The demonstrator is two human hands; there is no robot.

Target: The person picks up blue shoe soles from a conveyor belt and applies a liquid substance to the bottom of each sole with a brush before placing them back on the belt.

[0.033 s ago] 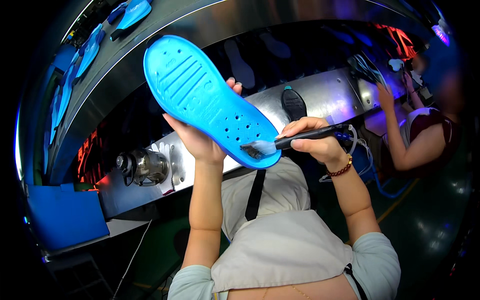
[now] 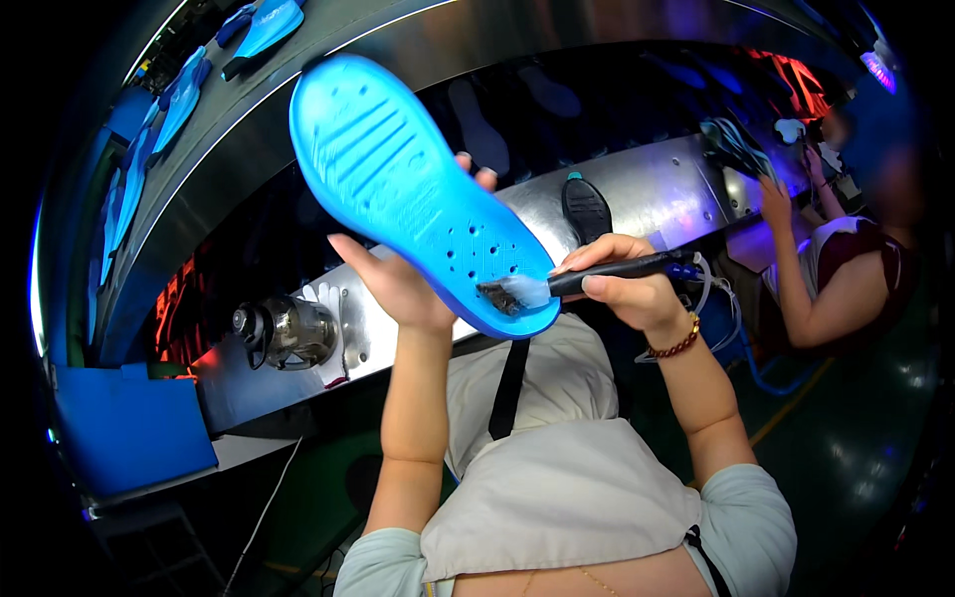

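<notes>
My left hand point(image 2: 403, 289) holds up a bright blue shoe sole point(image 2: 418, 189), gripping it from below, its perforated end nearest me. My right hand point(image 2: 627, 289) is closed on a black-handled brush point(image 2: 607, 269). The brush's pale bristles touch the sole's near end, close to its rim. Both hands are raised in front of a curved metal workbench point(image 2: 657, 184). I wear a light apron point(image 2: 557, 497) with a black strap.
A black sole point(image 2: 585, 207) lies on the metal bench behind the brush. A round jar-like pot point(image 2: 288, 331) sits at the left, with a blue box point(image 2: 129, 428) below it. More blue soles point(image 2: 264, 25) rest on the upper shelf. Another person point(image 2: 836, 279) works at the right.
</notes>
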